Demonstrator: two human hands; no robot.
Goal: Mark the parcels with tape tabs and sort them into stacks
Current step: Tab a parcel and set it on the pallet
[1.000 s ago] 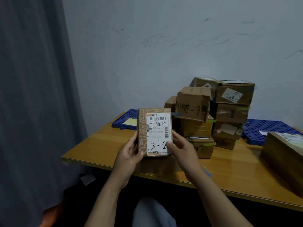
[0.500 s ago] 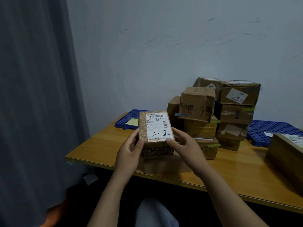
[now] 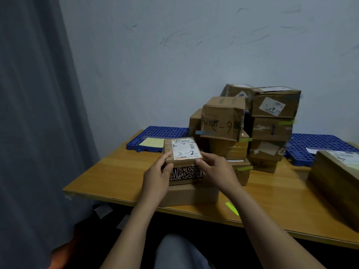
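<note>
**Parcel "3-2" set down on the front stack**

Parcel of brown cardboard (image 3: 182,152), small and flat, carries a white shipping label with a barcode and the handwritten mark "3-2"; its dark front side shows printed lettering including "SHOP" and "WORK". It lies flat on a plain brown box (image 3: 189,195) at the near edge of the wooden table (image 3: 120,171). The left hand (image 3: 156,178) and right hand (image 3: 215,171) grasp its two sides. A second ago the parcel was held upright, label facing the camera; it has since been tipped flat and lowered. Behind, a stacked box (image 3: 222,118) bears a handwritten "-9".
</note>
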